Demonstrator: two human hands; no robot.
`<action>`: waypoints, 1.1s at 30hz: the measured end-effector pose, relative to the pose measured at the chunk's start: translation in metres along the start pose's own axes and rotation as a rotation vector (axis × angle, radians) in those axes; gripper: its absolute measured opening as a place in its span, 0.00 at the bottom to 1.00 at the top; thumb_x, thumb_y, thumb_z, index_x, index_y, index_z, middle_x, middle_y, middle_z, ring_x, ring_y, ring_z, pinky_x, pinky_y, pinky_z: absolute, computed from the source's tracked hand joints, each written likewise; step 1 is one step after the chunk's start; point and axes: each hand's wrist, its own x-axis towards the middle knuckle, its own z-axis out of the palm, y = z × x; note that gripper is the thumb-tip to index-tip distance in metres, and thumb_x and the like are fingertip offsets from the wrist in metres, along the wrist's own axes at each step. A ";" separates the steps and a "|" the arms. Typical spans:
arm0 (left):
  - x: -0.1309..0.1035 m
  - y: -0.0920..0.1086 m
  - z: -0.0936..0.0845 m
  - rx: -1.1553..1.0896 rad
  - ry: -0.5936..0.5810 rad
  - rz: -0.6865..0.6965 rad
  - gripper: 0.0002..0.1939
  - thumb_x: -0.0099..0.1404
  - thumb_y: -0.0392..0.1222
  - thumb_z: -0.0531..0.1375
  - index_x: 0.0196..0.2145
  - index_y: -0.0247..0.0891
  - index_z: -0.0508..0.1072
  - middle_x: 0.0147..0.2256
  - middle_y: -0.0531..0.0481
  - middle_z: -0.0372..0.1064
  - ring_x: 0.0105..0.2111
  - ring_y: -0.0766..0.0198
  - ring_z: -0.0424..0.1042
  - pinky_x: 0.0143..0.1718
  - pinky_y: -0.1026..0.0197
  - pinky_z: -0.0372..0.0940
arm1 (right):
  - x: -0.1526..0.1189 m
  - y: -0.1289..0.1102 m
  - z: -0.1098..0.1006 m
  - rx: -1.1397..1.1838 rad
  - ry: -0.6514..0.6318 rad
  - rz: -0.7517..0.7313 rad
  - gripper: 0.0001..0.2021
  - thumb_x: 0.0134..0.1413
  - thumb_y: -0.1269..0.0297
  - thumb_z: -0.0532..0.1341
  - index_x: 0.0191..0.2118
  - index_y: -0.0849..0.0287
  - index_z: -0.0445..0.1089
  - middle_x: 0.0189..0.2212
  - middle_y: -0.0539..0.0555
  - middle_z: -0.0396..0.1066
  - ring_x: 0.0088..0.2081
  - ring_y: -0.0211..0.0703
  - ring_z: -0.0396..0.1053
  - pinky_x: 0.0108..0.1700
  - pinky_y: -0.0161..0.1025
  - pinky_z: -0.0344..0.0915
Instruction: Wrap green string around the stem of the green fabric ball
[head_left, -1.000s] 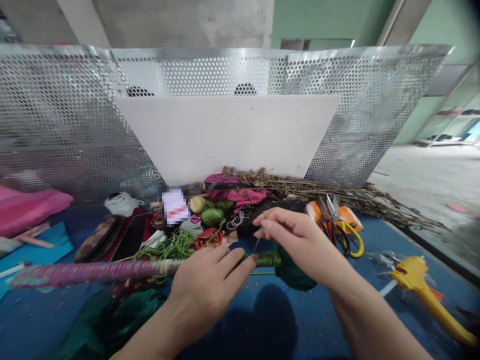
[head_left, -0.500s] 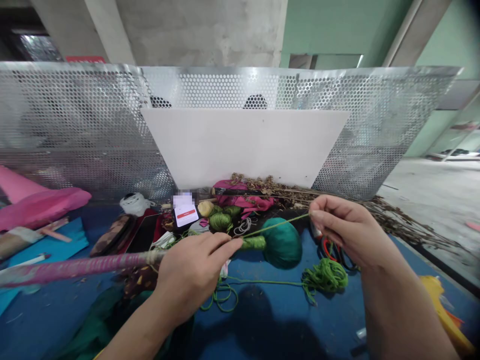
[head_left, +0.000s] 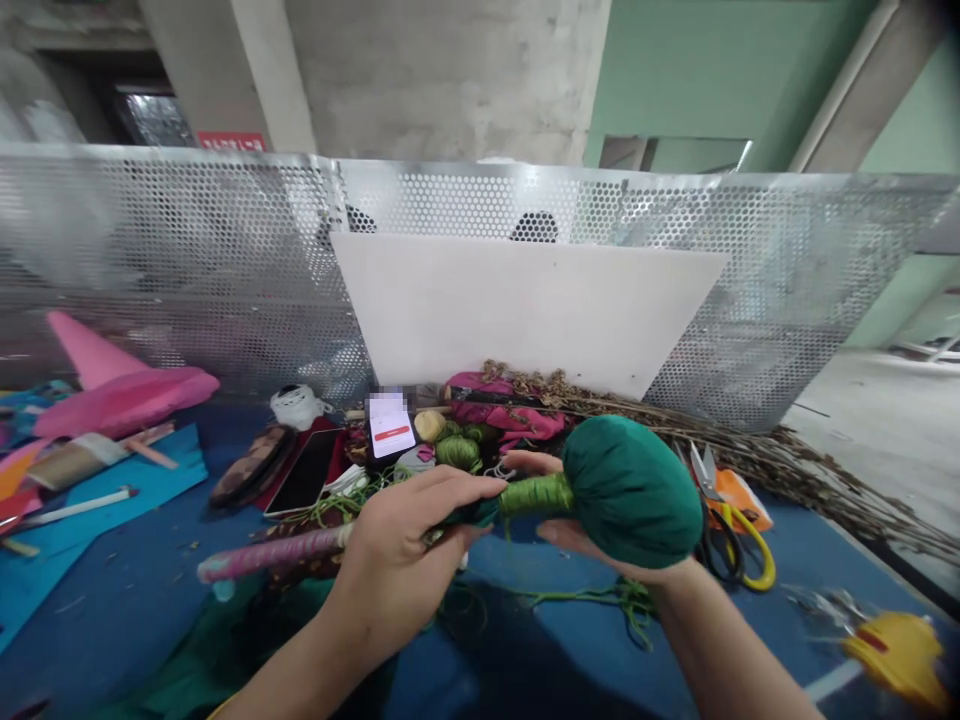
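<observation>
My left hand (head_left: 409, 540) is wrapped around the handle of a stick with a round head of dark green cloth (head_left: 634, 490). Light green yarn (head_left: 536, 494) is wound around the neck below that head, and a strand hangs from it. The pink-purple wrapped end of the stick (head_left: 277, 553) sticks out to the left. My right hand (head_left: 570, 538) reaches under and behind the head; its thumb and a finger show apart on either side of the neck. The head hides its palm and other fingers. Loose green yarn (head_left: 634, 605) lies on the table below.
Scissors with yellow and black handles (head_left: 739, 545) lie at the right, before dried stalks (head_left: 840, 485). A phone with a lit screen (head_left: 390, 430), yarn balls (head_left: 457, 452) and a pouch (head_left: 255, 465) sit behind my hands. A white board (head_left: 525, 315) leans on a perforated metal screen (head_left: 225, 260).
My right hand has moved from holding the yarn strand stretched out at the right to under the green head. The head has swung closer and up, and the view has shifted.
</observation>
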 end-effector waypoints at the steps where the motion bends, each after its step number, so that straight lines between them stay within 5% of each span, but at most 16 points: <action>1: 0.000 0.000 0.000 -0.026 0.013 -0.022 0.19 0.57 0.26 0.58 0.42 0.44 0.78 0.37 0.53 0.79 0.37 0.65 0.78 0.37 0.67 0.72 | 0.001 -0.003 0.011 0.135 -0.006 0.027 0.26 0.56 0.63 0.62 0.60 0.51 0.63 0.56 0.56 0.70 0.54 0.46 0.70 0.55 0.46 0.67; 3: 0.000 0.000 -0.001 -0.051 0.033 -0.050 0.18 0.57 0.27 0.59 0.41 0.43 0.79 0.37 0.53 0.79 0.37 0.64 0.78 0.37 0.66 0.73 | 0.000 -0.009 0.031 0.210 0.085 0.037 0.20 0.57 0.61 0.62 0.55 0.55 0.68 0.52 0.58 0.72 0.52 0.48 0.71 0.52 0.45 0.69; 5: 0.000 -0.001 -0.001 -0.039 0.052 -0.072 0.17 0.57 0.27 0.59 0.41 0.43 0.79 0.37 0.52 0.79 0.37 0.63 0.78 0.38 0.64 0.73 | -0.003 -0.017 0.047 0.068 0.148 0.047 0.08 0.60 0.64 0.59 0.42 0.57 0.73 0.37 0.56 0.76 0.40 0.44 0.74 0.43 0.39 0.71; 8: 0.000 -0.006 -0.001 -0.003 0.100 -0.098 0.16 0.58 0.28 0.59 0.41 0.41 0.79 0.38 0.51 0.79 0.39 0.61 0.78 0.40 0.62 0.73 | -0.009 -0.033 0.060 -0.244 0.315 -0.111 0.10 0.61 0.71 0.55 0.31 0.57 0.72 0.27 0.54 0.71 0.29 0.42 0.71 0.31 0.36 0.67; 11: 0.000 -0.009 0.002 0.005 0.112 -0.105 0.18 0.57 0.27 0.57 0.41 0.41 0.79 0.37 0.51 0.79 0.38 0.62 0.77 0.40 0.61 0.73 | -0.015 -0.046 0.061 -0.316 0.508 -0.323 0.10 0.62 0.68 0.54 0.32 0.55 0.71 0.35 0.58 0.72 0.41 0.48 0.73 0.40 0.42 0.69; 14: -0.003 -0.009 0.009 -0.022 0.041 -0.088 0.23 0.54 0.24 0.54 0.42 0.42 0.78 0.36 0.52 0.78 0.36 0.64 0.77 0.37 0.63 0.73 | -0.015 -0.051 0.057 -0.099 0.370 -0.413 0.13 0.67 0.60 0.51 0.34 0.53 0.69 0.35 0.55 0.74 0.44 0.48 0.74 0.54 0.50 0.64; 17: -0.008 -0.007 0.018 0.028 0.022 -0.017 0.26 0.52 0.22 0.52 0.43 0.42 0.78 0.36 0.52 0.78 0.35 0.64 0.77 0.36 0.63 0.72 | -0.015 -0.049 0.056 0.332 0.327 -0.298 0.14 0.67 0.60 0.51 0.31 0.55 0.68 0.23 0.50 0.68 0.30 0.43 0.70 0.46 0.48 0.67; 20: -0.012 -0.007 0.024 0.163 0.115 0.108 0.22 0.54 0.23 0.53 0.43 0.38 0.76 0.37 0.49 0.78 0.37 0.62 0.77 0.39 0.61 0.72 | -0.018 -0.046 0.062 0.591 0.550 -0.127 0.16 0.66 0.61 0.51 0.26 0.56 0.64 0.18 0.48 0.56 0.22 0.39 0.58 0.28 0.38 0.61; 27: -0.019 -0.004 0.025 0.348 0.232 0.276 0.16 0.59 0.26 0.53 0.43 0.35 0.73 0.37 0.46 0.78 0.38 0.59 0.77 0.41 0.57 0.72 | -0.034 -0.060 0.071 0.321 0.559 0.047 0.19 0.64 0.58 0.54 0.23 0.57 0.67 0.17 0.51 0.62 0.21 0.41 0.62 0.25 0.39 0.59; 33: -0.019 -0.005 0.026 0.379 0.243 0.301 0.15 0.60 0.26 0.54 0.43 0.34 0.71 0.37 0.45 0.78 0.37 0.59 0.77 0.40 0.58 0.72 | -0.036 -0.068 0.083 0.261 0.621 0.049 0.20 0.65 0.58 0.54 0.21 0.57 0.66 0.16 0.50 0.62 0.20 0.39 0.62 0.28 0.37 0.60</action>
